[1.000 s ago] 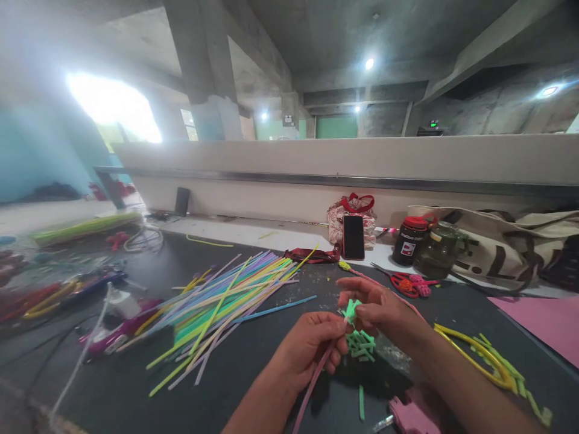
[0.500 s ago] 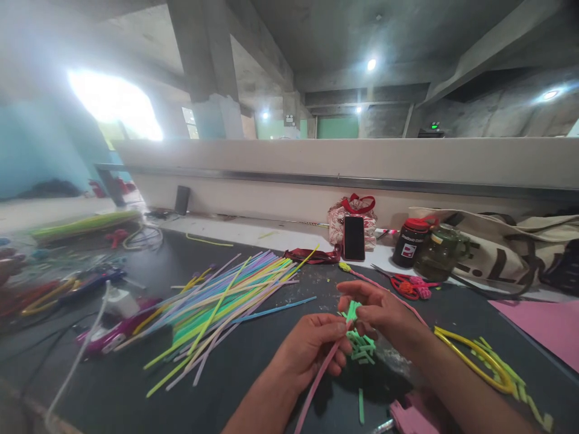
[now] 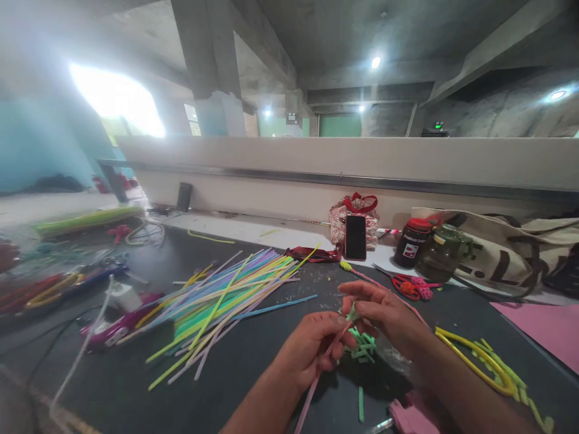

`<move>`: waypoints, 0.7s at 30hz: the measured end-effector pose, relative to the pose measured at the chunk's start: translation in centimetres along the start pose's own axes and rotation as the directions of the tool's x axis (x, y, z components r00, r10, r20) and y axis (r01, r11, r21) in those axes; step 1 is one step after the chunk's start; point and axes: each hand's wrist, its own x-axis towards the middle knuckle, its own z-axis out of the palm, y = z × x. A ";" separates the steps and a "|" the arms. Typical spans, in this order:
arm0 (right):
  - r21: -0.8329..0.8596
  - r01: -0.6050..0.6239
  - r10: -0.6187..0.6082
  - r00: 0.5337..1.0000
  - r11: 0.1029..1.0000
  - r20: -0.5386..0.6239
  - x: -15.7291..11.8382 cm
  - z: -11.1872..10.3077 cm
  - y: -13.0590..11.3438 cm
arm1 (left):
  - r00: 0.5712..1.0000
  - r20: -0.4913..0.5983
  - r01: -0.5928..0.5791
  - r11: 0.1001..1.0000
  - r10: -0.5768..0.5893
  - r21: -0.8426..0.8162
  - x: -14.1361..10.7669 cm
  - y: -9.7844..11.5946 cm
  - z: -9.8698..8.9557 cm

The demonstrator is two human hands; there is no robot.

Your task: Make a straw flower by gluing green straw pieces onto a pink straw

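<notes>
My left hand [image 3: 312, 340] pinches a pink pipe cleaner [image 3: 308, 401] close to its upper end; the rest of it slants down to the bottom edge. At that end my right hand [image 3: 375, 307] has its fingers closed around a small bunch of light green pipe cleaner pieces [image 3: 352, 313], partly hidden by the fingers. Under both hands lies a heap of short green pieces [image 3: 363, 348]. A single green piece [image 3: 360, 404] rests nearer to me.
Left of my hands spreads a pile of long coloured pipe cleaners [image 3: 226, 301]. Scissors [image 3: 404, 283] with red handles, a phone [image 3: 355, 237], a dark bottle [image 3: 411, 242] and a green jug [image 3: 439, 253] stand or lie behind. Yellow pipe cleaners [image 3: 479, 361] lie at right.
The green bunch looks narrower and is more covered by my right fingers. My left hand has turned slightly along the pink stem. The view has shifted a little.
</notes>
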 end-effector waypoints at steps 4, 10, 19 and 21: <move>-0.006 0.019 -0.019 1.000 1.000 0.001 0.2 0.0 0.3 | 1.000 -0.022 0.002 1.000 -0.002 0.006 0.1 0.0 -0.1; -0.033 -0.001 0.000 1.000 0.999 -0.021 0.2 0.2 0.3 | 0.999 -0.042 0.005 1.000 -0.004 0.031 0.3 -0.2 -0.3; -0.100 -0.085 0.067 0.982 0.991 -0.176 0.2 0.4 0.0 | 0.995 -0.084 -0.050 0.995 0.058 0.086 0.4 -0.5 -0.2; -0.120 -0.075 0.053 0.983 0.990 -0.177 0.3 0.4 0.2 | 0.994 -0.085 -0.066 0.993 0.075 0.102 0.4 -0.7 -0.3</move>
